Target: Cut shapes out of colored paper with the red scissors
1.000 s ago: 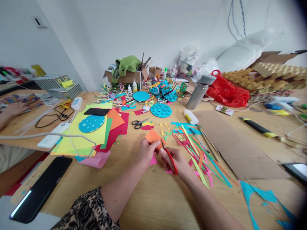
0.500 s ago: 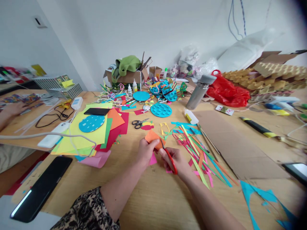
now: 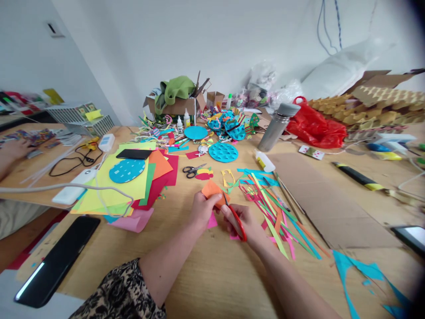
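Between the thumb and fingers of my left hand (image 3: pixel 203 209) is a small piece of orange paper (image 3: pixel 212 191). My right hand (image 3: pixel 241 218) is closed round the handles of red-handled scissors (image 3: pixel 236 217); their blades meet the right edge of the orange paper. Pink paper scraps (image 3: pixel 211 220) lie on the table under my hands. Just beyond are black-handled scissors (image 3: pixel 191 171), red and yellow paper cut-outs (image 3: pixel 204 175) and a yellow paper frame (image 3: pixel 228 178). Right of my right hand spreads a heap of coloured paper strips (image 3: pixel 274 208).
Stacked coloured paper (image 3: pixel 99 195) with a phone (image 3: pixel 133 153) lies left, a black device (image 3: pixel 58 261) nearer. A glue bottle (image 3: pixel 264 161), steel flask (image 3: pixel 277 128) and cardboard sheet (image 3: pixel 328 199) stand or lie right. Craft scraps and a box (image 3: pixel 174 106) line the back. Another person's hand (image 3: pixel 15 150) is far left.
The scissor blades and orange paper have shifted very slightly; my hands stay in nearly the same place. At far left, the other person's hand has moved a little.
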A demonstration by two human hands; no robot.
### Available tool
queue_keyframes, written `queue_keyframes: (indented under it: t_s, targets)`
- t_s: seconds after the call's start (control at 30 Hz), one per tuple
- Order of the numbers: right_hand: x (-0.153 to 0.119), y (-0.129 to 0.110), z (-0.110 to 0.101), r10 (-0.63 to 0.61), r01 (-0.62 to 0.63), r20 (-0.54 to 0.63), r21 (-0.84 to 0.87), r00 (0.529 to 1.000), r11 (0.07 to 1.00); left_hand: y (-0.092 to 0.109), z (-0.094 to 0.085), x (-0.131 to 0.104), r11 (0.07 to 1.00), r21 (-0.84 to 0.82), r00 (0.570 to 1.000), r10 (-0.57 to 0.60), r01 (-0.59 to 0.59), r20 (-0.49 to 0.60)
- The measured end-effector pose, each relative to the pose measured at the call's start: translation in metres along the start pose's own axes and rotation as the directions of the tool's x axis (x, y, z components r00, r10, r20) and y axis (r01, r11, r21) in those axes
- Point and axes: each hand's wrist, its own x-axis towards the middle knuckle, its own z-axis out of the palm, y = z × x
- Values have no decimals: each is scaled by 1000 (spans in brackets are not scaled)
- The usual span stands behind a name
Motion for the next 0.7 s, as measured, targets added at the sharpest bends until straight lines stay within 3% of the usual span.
queue_keyframes:
  t_s: [0.7]
  targets:
    - [1,2,-2,-6,6,-11,1,1000,1000,0,-1,0,1000,19,999,8,-9,42]
